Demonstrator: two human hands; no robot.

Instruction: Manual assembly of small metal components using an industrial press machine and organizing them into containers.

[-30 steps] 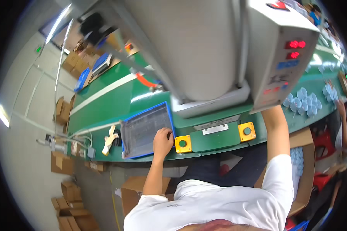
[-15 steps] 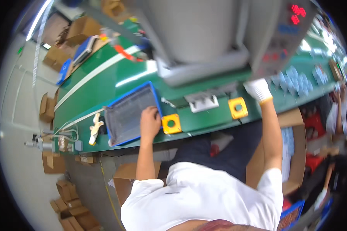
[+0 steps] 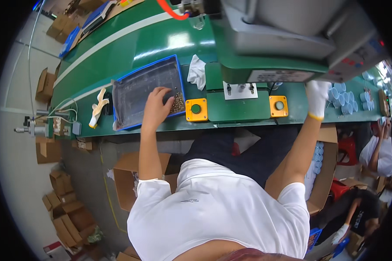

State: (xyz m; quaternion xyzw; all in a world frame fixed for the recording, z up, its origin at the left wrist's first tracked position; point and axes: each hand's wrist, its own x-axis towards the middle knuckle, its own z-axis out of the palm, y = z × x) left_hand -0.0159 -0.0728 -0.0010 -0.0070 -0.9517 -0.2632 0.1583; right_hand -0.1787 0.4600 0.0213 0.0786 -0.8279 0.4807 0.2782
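My left hand [image 3: 157, 106] is bare and hovers over or rests in a blue-rimmed tray [image 3: 137, 89] with a dark lining. Its fingers are apart, beside a heap of small brassy metal parts [image 3: 177, 103] in the tray's right corner. My right hand [image 3: 318, 98], in a white knit glove, reaches beside the grey and green press [image 3: 274, 61], close to several light-blue plastic cups [image 3: 345, 102]. The press head hides its fingertips. Between my hands, a light metal fixture plate [image 3: 240, 91] with pins sits under the press head.
Two yellow button boxes, one left [image 3: 196, 110] and one right [image 3: 278, 106], flank the fixture. A white cloth [image 3: 197, 71] lies beyond the tray, and a white glove [image 3: 99, 108] lies left of it. Open cardboard boxes [image 3: 128, 174] stand below the bench edge. Other people are at right.
My left hand has shifted left from the tray's right edge and its fingers have spread, exposing the metal parts. The view has turned; my right hand stays by the press.
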